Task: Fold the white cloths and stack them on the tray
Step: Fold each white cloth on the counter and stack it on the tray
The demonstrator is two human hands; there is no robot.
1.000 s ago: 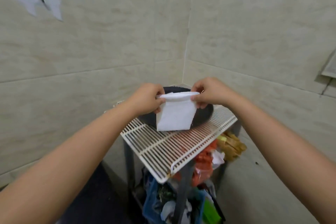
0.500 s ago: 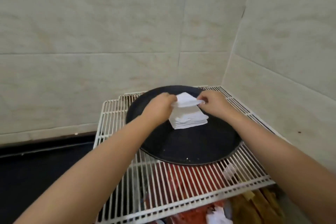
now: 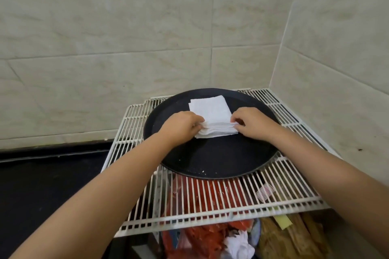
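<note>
Item: stack of folded white cloths (image 3: 211,116), on round black tray (image 3: 210,160). My left hand (image 3: 182,125) and right hand (image 3: 250,122) pinched its near corners. Stacking step; I judged release came next.

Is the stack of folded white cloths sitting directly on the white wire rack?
No, the folded white cloths lie on the round black tray.

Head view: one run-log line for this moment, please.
stack of folded white cloths on round black tray | left hand, right hand pinching near corners
</note>
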